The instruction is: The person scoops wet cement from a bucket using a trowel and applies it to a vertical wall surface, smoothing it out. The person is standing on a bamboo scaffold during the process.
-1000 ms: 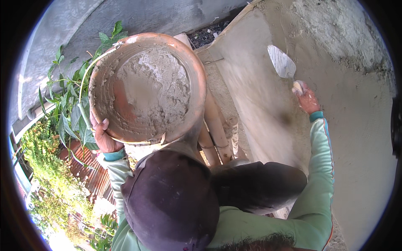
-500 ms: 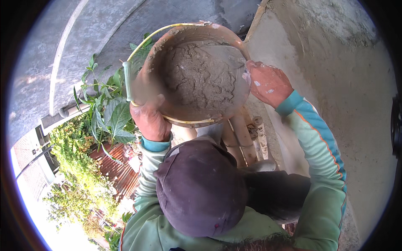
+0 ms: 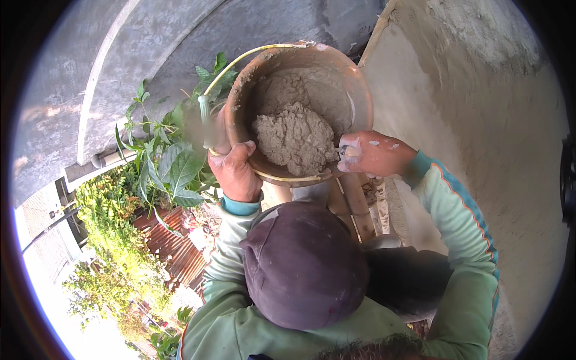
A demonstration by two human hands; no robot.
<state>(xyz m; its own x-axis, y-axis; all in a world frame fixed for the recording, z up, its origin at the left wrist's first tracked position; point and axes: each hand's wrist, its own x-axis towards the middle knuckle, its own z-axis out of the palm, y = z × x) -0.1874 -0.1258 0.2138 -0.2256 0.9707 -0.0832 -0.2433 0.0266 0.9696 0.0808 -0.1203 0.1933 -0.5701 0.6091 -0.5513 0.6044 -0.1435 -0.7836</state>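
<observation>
Gripping a trowel (image 3: pixel 346 152) by its handle, the right hand (image 3: pixel 377 155) is closed at the lower right rim of an orange bucket (image 3: pixel 362 96) in the head view. The handle points left, its long axis running crosswise toward a heap of grey mortar (image 3: pixel 295 135) that hides the blade. The left hand (image 3: pixel 236 175) clasps the bucket's lower left edge, its mouth facing the camera, beside green leaves (image 3: pixel 180 167).
</observation>
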